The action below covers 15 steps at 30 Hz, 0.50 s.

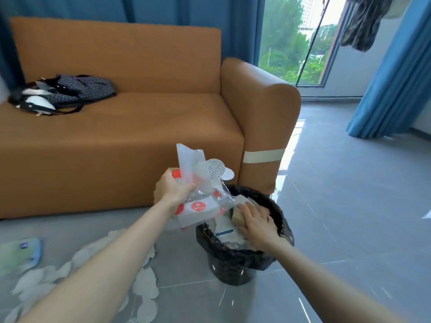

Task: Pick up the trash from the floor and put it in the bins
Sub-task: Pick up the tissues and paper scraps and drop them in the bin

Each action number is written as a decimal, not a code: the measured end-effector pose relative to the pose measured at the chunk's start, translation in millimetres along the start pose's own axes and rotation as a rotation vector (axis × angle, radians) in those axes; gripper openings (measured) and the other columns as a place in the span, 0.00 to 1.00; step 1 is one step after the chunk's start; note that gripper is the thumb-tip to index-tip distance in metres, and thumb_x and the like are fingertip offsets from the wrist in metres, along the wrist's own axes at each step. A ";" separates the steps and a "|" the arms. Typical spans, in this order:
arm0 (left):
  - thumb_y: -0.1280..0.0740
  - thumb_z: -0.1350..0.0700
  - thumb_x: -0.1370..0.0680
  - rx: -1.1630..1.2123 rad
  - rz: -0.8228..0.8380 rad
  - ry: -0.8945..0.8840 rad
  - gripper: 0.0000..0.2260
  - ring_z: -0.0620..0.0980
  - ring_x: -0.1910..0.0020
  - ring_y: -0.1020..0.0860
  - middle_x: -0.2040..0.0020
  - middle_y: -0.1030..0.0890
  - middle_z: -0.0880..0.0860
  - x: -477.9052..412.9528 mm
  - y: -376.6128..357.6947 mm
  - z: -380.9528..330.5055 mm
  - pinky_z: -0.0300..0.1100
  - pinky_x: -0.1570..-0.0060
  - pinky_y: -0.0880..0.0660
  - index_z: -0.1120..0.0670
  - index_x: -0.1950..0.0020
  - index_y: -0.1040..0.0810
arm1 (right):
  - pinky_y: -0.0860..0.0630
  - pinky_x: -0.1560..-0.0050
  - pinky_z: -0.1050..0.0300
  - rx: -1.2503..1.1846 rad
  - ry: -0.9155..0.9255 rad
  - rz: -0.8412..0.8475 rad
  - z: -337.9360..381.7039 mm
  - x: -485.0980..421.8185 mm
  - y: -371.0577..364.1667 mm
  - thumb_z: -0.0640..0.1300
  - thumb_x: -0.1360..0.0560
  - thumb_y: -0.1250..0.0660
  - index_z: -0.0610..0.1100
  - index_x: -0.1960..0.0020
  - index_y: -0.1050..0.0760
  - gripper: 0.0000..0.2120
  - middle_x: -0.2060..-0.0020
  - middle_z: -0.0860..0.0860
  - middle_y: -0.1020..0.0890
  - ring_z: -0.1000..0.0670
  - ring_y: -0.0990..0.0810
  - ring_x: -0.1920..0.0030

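paper trash [224,230] partly under right hand [256,224]

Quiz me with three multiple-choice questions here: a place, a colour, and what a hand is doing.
1. Where is the right hand? A) raised overhead B) on the trash inside the bin C) out of view
2. What colour is the bin's liner? A) black B) white C) blue
3. What is the left hand doing? A) hanging empty B) pointing C) gripping a bundle of plastic wrappers
Answers: 1B, its fingers lie flat on the trash; 2A, black plastic folds over the rim; 3C, its fingers curl round the bundle.
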State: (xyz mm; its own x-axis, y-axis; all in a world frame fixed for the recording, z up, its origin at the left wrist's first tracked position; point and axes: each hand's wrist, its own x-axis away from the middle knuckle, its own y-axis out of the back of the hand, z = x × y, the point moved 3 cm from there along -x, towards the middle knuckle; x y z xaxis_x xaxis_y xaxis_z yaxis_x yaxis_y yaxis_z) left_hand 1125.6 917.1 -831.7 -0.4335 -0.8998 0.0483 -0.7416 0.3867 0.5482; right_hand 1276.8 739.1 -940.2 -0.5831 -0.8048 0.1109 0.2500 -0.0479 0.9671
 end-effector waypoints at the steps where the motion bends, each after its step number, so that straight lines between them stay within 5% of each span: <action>1: 0.26 0.51 0.31 0.051 -0.009 0.025 0.23 0.53 0.46 0.24 0.45 0.23 0.50 -3.7 -3.4 2.8 0.41 0.51 0.29 0.50 0.38 0.28 | 0.43 0.30 0.39 -0.072 -0.015 0.082 -1.0 -4.5 -11.8 0.54 0.21 0.42 0.54 0.24 0.53 0.30 0.24 0.50 0.48 0.40 0.45 0.27; 3: 0.25 0.51 0.31 0.182 -0.024 0.070 0.22 0.53 0.47 0.24 0.46 0.23 0.50 -9.9 -6.3 5.4 0.44 0.47 0.27 0.50 0.41 0.28 | 0.46 0.27 0.41 -0.188 -0.047 0.214 -1.3 -10.7 -30.8 0.58 0.20 0.45 0.51 0.23 0.52 0.30 0.23 0.48 0.48 0.41 0.47 0.25; 6: 0.24 0.52 0.31 0.347 -0.026 0.096 0.21 0.51 0.50 0.25 0.50 0.24 0.48 -18.3 -16.4 2.9 0.45 0.47 0.26 0.49 0.42 0.28 | 0.39 0.29 0.47 -0.304 -0.104 0.307 -8.0 -14.7 -39.5 0.46 0.18 0.49 0.45 0.23 0.52 0.25 0.26 0.40 0.40 0.40 0.37 0.28; 9: 0.23 0.52 0.32 0.490 0.011 0.121 0.24 0.50 0.51 0.24 0.49 0.23 0.49 -19.4 -35.4 -3.1 0.43 0.51 0.26 0.51 0.40 0.28 | 0.30 0.36 0.50 -0.353 -0.108 0.197 -19.3 -15.3 -19.4 0.36 0.22 0.48 0.42 0.26 0.52 0.26 0.32 0.38 0.31 0.39 0.28 0.36; 13: 0.25 0.53 0.30 0.606 0.088 0.143 0.24 0.50 0.50 0.23 0.47 0.23 0.51 -12.7 -75.3 -9.3 0.43 0.52 0.26 0.51 0.38 0.29 | 0.26 0.48 0.61 -0.443 -0.077 0.029 -28.6 -12.6 14.2 0.31 0.23 0.48 0.47 0.27 0.48 0.27 0.30 0.52 0.34 0.45 0.28 0.37; 15: 0.25 0.53 0.30 0.601 0.135 0.149 0.24 0.52 0.48 0.23 0.45 0.23 0.51 -8.6 -95.7 -10.4 0.44 0.49 0.25 0.51 0.37 0.29 | 0.28 0.45 0.58 -0.551 -0.110 -0.060 -32.1 -8.2 29.4 0.32 0.22 0.45 0.47 0.28 0.42 0.25 0.31 0.52 0.31 0.47 0.28 0.36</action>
State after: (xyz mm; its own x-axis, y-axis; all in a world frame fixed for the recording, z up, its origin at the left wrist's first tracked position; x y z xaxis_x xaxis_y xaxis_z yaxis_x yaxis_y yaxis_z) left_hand 1205.7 885.7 -875.8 -0.4996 -0.8368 0.2239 -0.8621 0.5056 -0.0339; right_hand 1313.8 725.3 -920.1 -0.6787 -0.7260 0.1109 0.5632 -0.4176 0.7130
